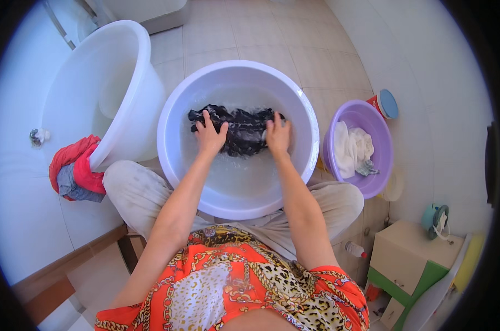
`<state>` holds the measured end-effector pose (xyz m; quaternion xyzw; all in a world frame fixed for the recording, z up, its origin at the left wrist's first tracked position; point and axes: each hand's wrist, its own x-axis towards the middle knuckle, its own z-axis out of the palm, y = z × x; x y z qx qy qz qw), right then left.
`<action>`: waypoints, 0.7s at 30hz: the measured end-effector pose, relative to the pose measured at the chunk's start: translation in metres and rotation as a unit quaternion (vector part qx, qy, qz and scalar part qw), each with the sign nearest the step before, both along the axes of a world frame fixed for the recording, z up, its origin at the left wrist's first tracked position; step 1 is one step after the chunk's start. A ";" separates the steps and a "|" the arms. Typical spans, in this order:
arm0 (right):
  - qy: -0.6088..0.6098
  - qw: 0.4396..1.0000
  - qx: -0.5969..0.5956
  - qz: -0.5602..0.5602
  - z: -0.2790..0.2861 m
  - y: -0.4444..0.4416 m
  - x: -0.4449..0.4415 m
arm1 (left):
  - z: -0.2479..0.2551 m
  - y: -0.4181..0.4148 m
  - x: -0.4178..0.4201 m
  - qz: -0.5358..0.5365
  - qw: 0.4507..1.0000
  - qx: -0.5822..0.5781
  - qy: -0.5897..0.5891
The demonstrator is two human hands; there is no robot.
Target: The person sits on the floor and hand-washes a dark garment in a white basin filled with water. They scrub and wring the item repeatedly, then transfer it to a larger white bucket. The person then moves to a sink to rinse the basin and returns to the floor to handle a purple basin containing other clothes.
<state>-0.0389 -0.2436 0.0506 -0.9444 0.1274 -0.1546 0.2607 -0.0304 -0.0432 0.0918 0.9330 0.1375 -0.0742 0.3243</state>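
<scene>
A large round white plastic basin [238,209] holds cloudy water, with a wet black cloth garment [243,138] spread across it. My left hand [210,134] rests on the garment's left part, its fingers apart. At the garment's right end, my right hand [279,134] lies on the cloth with its fingers spread and bent. Neither hand is plainly closed on the fabric. The basin stands between my knees.
To the left, a big white tub [144,91] has red and grey-blue clothes [78,169] over its rim. A purple basin [385,145] with white cloth [351,149] stands at right, beside a blue-lidded tub [388,104]. A small cabinet [403,256] and a bottle [354,249] are lower right.
</scene>
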 end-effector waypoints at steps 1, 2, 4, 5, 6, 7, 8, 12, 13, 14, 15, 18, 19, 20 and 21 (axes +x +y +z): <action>0.051 0.997 -0.050 -0.008 0.001 0.012 -0.011 | 0.000 -0.003 -0.007 -0.030 0.994 0.091 0.047; 0.107 0.987 -0.100 0.062 0.000 0.021 -0.021 | -0.010 -0.005 -0.014 -0.044 0.988 0.145 0.030; 0.142 0.955 -0.129 0.226 0.009 0.019 -0.028 | -0.016 0.002 -0.019 -0.127 0.963 0.238 0.024; 0.142 0.938 -0.131 0.287 0.012 0.012 -0.030 | -0.019 0.008 -0.020 -0.167 0.944 0.283 0.021; 0.178 0.951 -0.118 0.224 0.017 0.007 -0.030 | -0.012 0.014 -0.015 -0.173 0.944 0.281 0.010; 0.214 0.958 -0.104 0.160 0.023 0.004 -0.028 | -0.005 0.017 -0.012 -0.143 0.964 0.221 0.039; 0.249 0.960 -0.089 0.095 0.028 0.003 -0.028 | 0.003 0.020 -0.010 -0.112 0.979 0.159 0.068; 0.166 0.980 0.089 -0.069 -0.008 0.022 -0.026 | -0.012 0.005 -0.008 0.081 0.973 -0.205 0.064; 0.157 0.949 0.267 -0.058 0.027 0.043 -0.020 | -0.013 0.010 -0.010 0.101 0.956 -0.267 0.066; 0.110 0.885 0.453 -0.002 0.066 0.059 -0.019 | -0.030 0.018 -0.003 0.144 0.905 -0.396 0.064; 0.117 0.864 0.486 0.059 0.097 0.068 -0.012 | -0.044 0.022 0.005 0.178 0.834 -0.519 0.061; 0.145 0.765 0.614 0.132 0.238 0.091 -0.021 | 0.009 0.027 -0.004 0.142 0.714 -0.672 0.134; 0.130 0.759 0.615 0.168 0.263 0.085 -0.023 | 0.043 0.018 -0.009 0.159 0.725 -0.645 0.182; 0.119 0.747 0.617 0.220 0.288 0.088 -0.021 | 0.024 0.027 0.000 0.007 0.567 -0.793 0.225; 0.101 0.722 0.639 0.246 0.317 0.095 -0.024 | -0.014 0.036 0.019 -0.153 0.365 -0.882 0.254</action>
